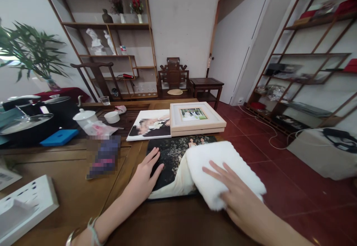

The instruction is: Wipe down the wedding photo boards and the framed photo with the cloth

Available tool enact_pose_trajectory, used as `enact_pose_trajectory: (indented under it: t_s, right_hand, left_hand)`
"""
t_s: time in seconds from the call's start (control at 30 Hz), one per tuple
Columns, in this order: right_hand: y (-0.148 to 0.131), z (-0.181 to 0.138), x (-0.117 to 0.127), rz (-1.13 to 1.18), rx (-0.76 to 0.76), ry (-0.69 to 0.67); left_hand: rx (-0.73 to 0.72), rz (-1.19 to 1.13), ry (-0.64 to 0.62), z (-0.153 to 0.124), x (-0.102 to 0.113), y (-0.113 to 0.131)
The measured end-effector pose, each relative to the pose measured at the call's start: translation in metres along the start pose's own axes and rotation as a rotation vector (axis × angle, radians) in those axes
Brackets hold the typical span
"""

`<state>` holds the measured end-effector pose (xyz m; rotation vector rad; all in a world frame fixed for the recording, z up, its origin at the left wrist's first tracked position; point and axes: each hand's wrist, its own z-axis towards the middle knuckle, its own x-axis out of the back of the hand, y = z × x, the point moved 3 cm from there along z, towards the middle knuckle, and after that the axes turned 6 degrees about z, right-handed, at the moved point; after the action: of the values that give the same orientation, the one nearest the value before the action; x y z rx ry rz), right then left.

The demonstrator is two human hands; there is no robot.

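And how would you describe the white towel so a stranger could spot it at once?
On the brown wooden table, in front of the light wooden picture frame, lies a dark photo panel. The towel covers its right part, under the right hand, while the left hand rests on the panel's left side. Unlike the flat pictures nearby, it is plain white and fluffy.

Frames (198, 127) behind panel (173, 160), room in front
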<state>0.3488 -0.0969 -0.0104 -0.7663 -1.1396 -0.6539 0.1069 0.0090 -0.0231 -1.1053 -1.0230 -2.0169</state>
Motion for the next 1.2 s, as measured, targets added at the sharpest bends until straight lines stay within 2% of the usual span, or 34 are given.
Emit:
enact_pose_trajectory:
  t_s: [0.1, 0.2, 0.4, 0.57, 0.7, 0.83, 0.97, 1.07, 1.2]
  right_hand:
    - [-0.019, -0.023, -0.003, -0.019, 0.094, 0.027]
    - [-0.018, -0.025, -0.002, -0.012, 0.106, 0.021]
    - [0.032, 0.024, 0.007, 0.057, -0.085, 0.019]
    - [0.061, 0.056, 0.007, 0.066, -0.130, 0.038]
    - [0.050, 0.039, 0.003, 0.045, -0.110, 0.051]
    - [0.016, -0.006, 0.001, 0.031, -0.090, 0.019]
    - [-0.011, -0.037, 0.004, 0.013, 0.033, -0.013]
    - [-0.008, -0.035, 0.008, 0.041, 0.028, -0.042]
    - [0.019, -0.004, 0.011, 0.085, -0.104, -0.068]
  left_hand:
    - [0.001, 0.018, -0.009, -0.001, 0.000, 0.000]
    - [-0.010, 0.024, -0.017, -0.001, 0.000, -0.001]
    - [-0.028, 0.027, -0.026, 0.000, -0.001, -0.002]
    - [-0.011, 0.031, -0.023, 0.000, -0.002, -0.002]
    - [-0.010, 0.032, -0.013, 0.000, -0.002, -0.001]
    - [0.002, 0.024, 0.022, 0.001, -0.002, -0.003]
    - [0.000, 0.014, 0.036, 0.000, -0.004, -0.005]
    - [-0.007, 0.005, 0.036, 0.000, -0.003, -0.005]
    - [-0.026, -0.007, 0.039, 0.000, -0.001, -0.004]
